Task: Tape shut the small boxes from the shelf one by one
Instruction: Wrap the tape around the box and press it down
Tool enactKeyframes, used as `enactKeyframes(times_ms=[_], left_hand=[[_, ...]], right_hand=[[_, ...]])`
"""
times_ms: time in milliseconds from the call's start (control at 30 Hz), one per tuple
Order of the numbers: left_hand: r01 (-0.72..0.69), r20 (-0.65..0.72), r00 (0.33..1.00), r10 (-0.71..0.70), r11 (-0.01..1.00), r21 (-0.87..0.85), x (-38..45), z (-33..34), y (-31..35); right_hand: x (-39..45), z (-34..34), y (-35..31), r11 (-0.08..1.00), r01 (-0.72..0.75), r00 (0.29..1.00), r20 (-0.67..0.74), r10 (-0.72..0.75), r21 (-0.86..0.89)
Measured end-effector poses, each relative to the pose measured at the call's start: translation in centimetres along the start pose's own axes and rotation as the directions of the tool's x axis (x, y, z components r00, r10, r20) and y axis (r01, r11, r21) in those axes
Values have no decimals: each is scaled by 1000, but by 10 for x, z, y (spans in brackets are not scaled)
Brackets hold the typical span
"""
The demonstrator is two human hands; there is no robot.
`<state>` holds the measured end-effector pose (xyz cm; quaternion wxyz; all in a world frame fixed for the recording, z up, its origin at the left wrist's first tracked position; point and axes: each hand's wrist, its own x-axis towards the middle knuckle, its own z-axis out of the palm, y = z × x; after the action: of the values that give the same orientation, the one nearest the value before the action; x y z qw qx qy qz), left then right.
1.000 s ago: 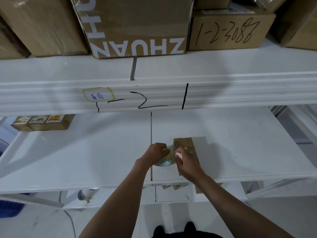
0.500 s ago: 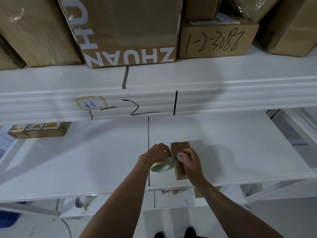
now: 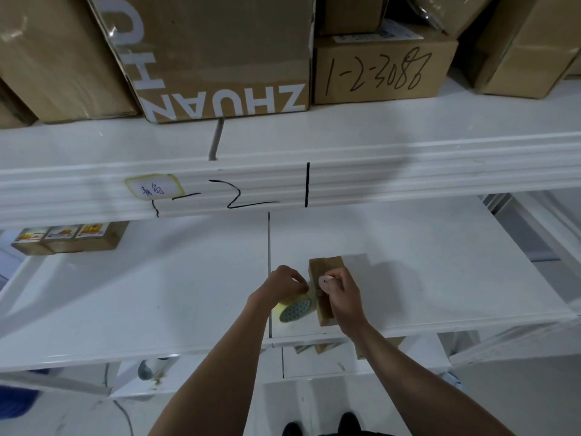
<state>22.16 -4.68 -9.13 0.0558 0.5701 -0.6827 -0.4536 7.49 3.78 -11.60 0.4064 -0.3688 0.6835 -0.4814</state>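
Hands, foremost items, meet over the front edge of a white shelf [image 3: 440,278]. Left hand [image 3: 284,286]: fingers curled round a tape roll [image 3: 295,309], its patterned core facing the viewer, roll just left of the box. Right hand [image 3: 341,294]: fingers curled, pinching what looks like the tape end or a small pale tab against the box; exact contact too small to tell.

Box [image 3: 323,275]: small, brown, standing on the shelf under and beyond the right hand, touching it; far end clear of both hands, top seam visible as a dark line.

Beyond the hands, far left: row of small boxes [image 3: 72,239], labelled tops, at the back of the same shelf, well apart from the work.

Above and beyond: upper shelf beam with a label [image 3: 154,190] and pen marks; cartons [image 3: 220,51] stacked on top.

Risk, as judged: tape may go on askew or wrinkle if the roll is pulled off-line from the seam; box, light and near the edge, may slide or tip off under the pull; loose end may stick to fingers.
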Motion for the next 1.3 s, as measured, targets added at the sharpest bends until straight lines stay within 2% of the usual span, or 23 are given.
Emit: enactKeyframes(times_ms=[133,233,333,400,500,567,767,900,1000,1100,1133,1200,1300], left_hand=[[94,-52,994,-92,994,52,-9,-12,-18],[128,-106,984,-145,980,-151,-17,-24,-31],[87,-166,974,-156,928,-361,-23,-25,-19],[58,-198,967,-162,893,-447,-25,-23,-9],[18,-237,957,-165,854,-520,-27,-22,4],[-8,-273,947,-168,839,-544,-28,-22,8],[-35,-325,924,-204,799,-600,-30,-11,22],[-21,-317,925,-210,803,-595,-34,-2,33],[-16,-312,927,-206,811,-585,-41,4,41],[-47,-315,933,-174,809,-586,-50,7,45],[-63,-317,936,-156,809,-585,-53,8,46],[-88,-316,941,-124,809,-581,-61,10,48],[-111,-311,946,-88,817,-566,-73,14,50]], right_hand=[[-1,1,0,1000,11,1000,5,-11,-12],[3,0,-6,998,-61,998,-11,62,21],[13,-9,-17,973,-171,983,-46,180,156],[19,-20,-22,957,-181,973,-103,208,226],[27,-43,-22,993,-102,962,-247,116,65],[28,-60,-17,989,-106,958,-276,74,-101],[27,-85,7,867,-70,995,-94,26,-493],[27,-90,12,794,-106,993,-99,58,-599],[24,-95,12,696,-123,992,-110,63,-707],[23,-94,-4,661,-85,989,-145,-35,-745],[24,-90,-14,697,-17,986,-126,-105,-716],[26,-79,-42,796,160,983,18,-185,-583],[20,-58,-83,862,261,923,373,-91,-435]])
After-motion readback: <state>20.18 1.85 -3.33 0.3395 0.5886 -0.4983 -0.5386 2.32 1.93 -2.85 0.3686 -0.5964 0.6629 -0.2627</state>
